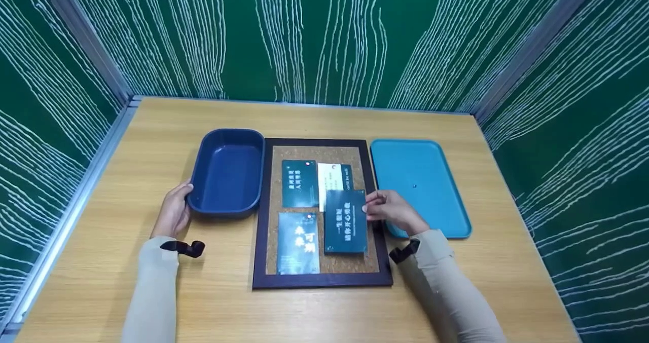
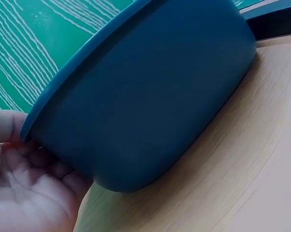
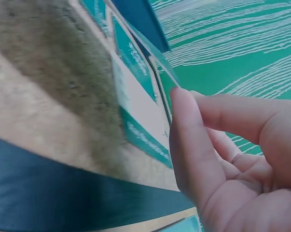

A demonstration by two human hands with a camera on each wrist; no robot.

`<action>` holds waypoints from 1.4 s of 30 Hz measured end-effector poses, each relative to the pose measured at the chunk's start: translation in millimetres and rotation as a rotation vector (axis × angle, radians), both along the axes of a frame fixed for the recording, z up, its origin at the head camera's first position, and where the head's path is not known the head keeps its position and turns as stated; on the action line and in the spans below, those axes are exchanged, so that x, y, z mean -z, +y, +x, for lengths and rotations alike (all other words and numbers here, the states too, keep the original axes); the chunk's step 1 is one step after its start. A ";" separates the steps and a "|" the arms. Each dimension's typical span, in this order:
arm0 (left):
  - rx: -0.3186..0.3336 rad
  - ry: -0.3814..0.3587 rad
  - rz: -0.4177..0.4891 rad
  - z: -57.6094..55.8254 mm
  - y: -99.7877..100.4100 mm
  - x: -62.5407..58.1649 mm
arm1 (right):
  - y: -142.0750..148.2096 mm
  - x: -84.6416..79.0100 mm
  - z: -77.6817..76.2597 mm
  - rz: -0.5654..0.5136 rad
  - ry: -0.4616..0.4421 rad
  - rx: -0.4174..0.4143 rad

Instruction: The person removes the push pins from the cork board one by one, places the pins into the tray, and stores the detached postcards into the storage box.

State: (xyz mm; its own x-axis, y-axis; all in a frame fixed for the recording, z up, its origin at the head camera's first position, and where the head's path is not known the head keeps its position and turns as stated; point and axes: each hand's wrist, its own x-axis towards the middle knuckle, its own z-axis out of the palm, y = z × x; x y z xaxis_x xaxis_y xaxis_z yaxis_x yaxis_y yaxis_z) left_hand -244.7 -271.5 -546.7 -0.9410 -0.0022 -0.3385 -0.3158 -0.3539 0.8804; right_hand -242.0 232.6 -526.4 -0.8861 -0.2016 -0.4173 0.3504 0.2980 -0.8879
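My right hand [image 1: 393, 212] pinches the right edge of a dark green card [image 1: 345, 231] with white writing. That card hangs over the right half of a dark-framed cork board [image 1: 299, 155], seen edge-on between thumb and finger in the right wrist view. A cream card [image 1: 328, 176] with a green strip beside it lies partly hidden behind the held one. Two more green cards, an upper one [image 1: 298, 191] and a lower shiny one [image 1: 296, 252], lie on the cork's left side. At the left, my left hand [image 1: 175, 208] grips the near-left rim of a deep blue plastic basin [image 2: 150, 96].
A flat turquoise tray [image 1: 431, 181] lies right of the board, partly under my right wrist in the head view. The basin stands close against the board's left side. Green walls [image 1: 350, 39] with white lines enclose the wooden table [image 1: 213, 292] at the back and sides.
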 end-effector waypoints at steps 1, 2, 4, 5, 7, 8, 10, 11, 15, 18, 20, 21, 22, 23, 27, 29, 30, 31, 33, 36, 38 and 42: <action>0.003 0.002 0.003 0.0 0.1 0.3 | 0.1 -1.9 -1.6 -0.014 0.004 0.001; 0.003 0.003 0.007 -0.1 0.3 0.7 | -0.1 -3.8 -3.1 -0.025 0.007 0.010; 0.002 0.006 0.009 -0.4 0.4 1.4 | -1.1 -7.2 -6.1 -0.044 0.012 0.015; 0.003 0.007 0.004 -0.3 0.5 1.5 | -2.0 -8.7 -7.8 -0.046 0.017 0.015; 0.002 0.005 -0.013 -0.4 0.3 1.8 | -4.6 -11.5 -11.2 -0.047 0.016 0.027; 0.001 0.002 -0.025 -0.4 0.2 1.9 | -6.2 -13.2 -13.1 -0.042 0.018 0.030; 0.002 -0.003 -0.046 -0.6 0.3 1.7 | -9.9 -16.7 -17.1 -0.027 0.027 0.029; 0.001 -0.004 -0.051 -0.7 0.6 1.6 | -12.0 -18.7 -19.2 -0.022 0.031 0.027; -0.012 0.001 -0.037 -1.3 2.2 0.4 | -22.2 -27.7 -27.8 -0.003 0.046 0.039; -0.019 0.017 -0.028 -1.5 3.5 0.3 | -30.8 -34.5 -34.0 0.004 0.056 0.046; -0.014 0.022 -0.037 -1.7 3.7 0.9 | -36.6 -38.7 -37.9 0.000 0.066 0.041; -0.011 0.022 -0.047 -1.7 3.7 1.0 | -39.5 -41.0 -39.7 -0.003 0.068 0.041; -0.007 0.020 -0.056 -1.7 3.8 1.1 | -42.3 -43.2 -41.6 -0.014 0.068 0.044; -0.003 0.017 -0.063 -1.7 3.8 1.0 | -45.3 -45.1 -43.6 -0.030 0.066 0.051; -0.003 0.014 -0.062 -2.2 3.3 0.5 | -58.2 -52.5 -51.2 -0.089 0.064 0.080; -0.003 0.015 -0.048 -2.4 3.3 0.3 | -65.0 -55.7 -54.7 -0.102 0.067 0.098; -0.004 0.019 -0.038 -2.4 3.4 0.2 | -68.6 -57.3 -56.2 -0.100 0.071 0.102; -0.005 0.023 -0.029 -2.3 3.5 0.0 | -72.1 -58.9 -57.7 -0.100 0.073 0.107; -0.001 0.025 -0.021 -2.0 3.6 0.0 | -79.0 -61.7 -60.6 -0.108 0.081 0.115; -0.002 0.031 -0.015 -1.7 3.6 0.1 | -89.2 -64.5 -64.7 -0.126 0.084 0.127; -0.003 0.026 -0.020 -1.6 3.4 0.0 | -95.8 -65.7 -67.1 -0.141 0.083 0.137; -0.010 0.018 -0.042 -2.4 3.0 0.0 | -109.0 -66.5 -70.9 -0.151 0.077 0.159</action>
